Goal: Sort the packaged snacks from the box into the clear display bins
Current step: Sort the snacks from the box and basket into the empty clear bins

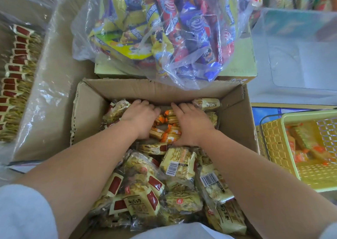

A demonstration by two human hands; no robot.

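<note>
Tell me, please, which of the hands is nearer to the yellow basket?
Right. The right hand is in the cardboard box on the side nearer the yellow basket; the left hand is farther away.

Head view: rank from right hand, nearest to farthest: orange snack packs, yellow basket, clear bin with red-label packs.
1. orange snack packs: touching the right hand, mid-box.
2. yellow basket: to the right, outside the box.
3. clear bin with red-label packs: far left.
</note>
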